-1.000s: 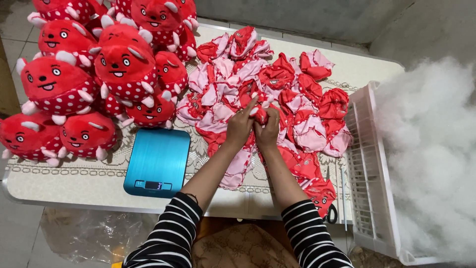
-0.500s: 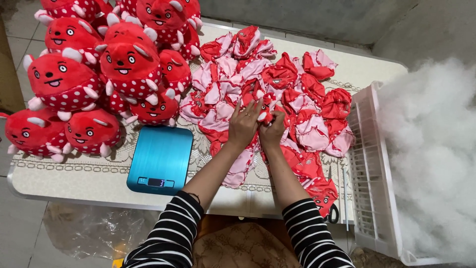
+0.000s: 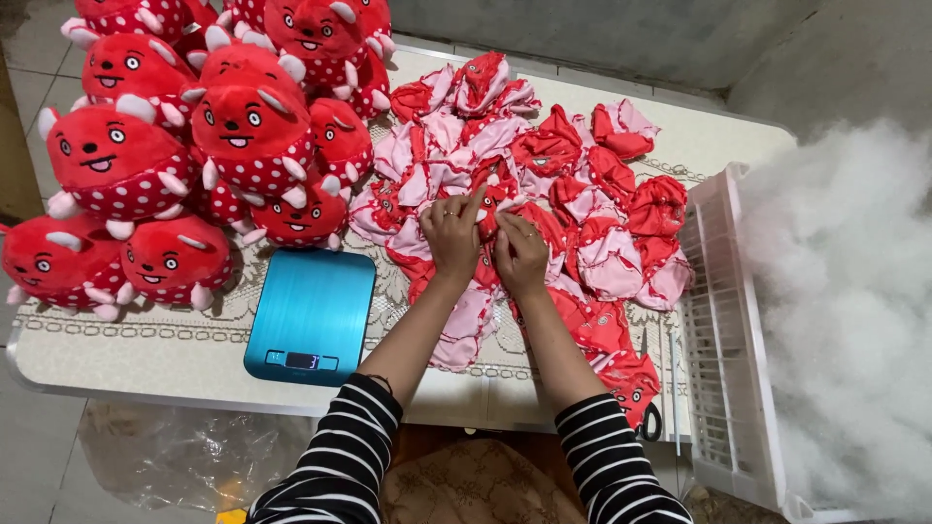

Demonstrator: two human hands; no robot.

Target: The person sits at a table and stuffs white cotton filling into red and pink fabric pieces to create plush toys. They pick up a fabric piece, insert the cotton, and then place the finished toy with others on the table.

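Here both hands work 1 unstuffed red toy skin [image 3: 493,199] atop the pile of skins [image 3: 544,194] mid-table: left hand [image 3: 452,233] and right hand [image 3: 520,254] each pinch its fabric. Likely the opening is being found; next calls for spreading it, white stuffing [image 3: 845,291] lying right.

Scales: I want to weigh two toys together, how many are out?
1: a blue flat scale near the table's front edge, beside the stuffed red toys; more could hide under the fabric.
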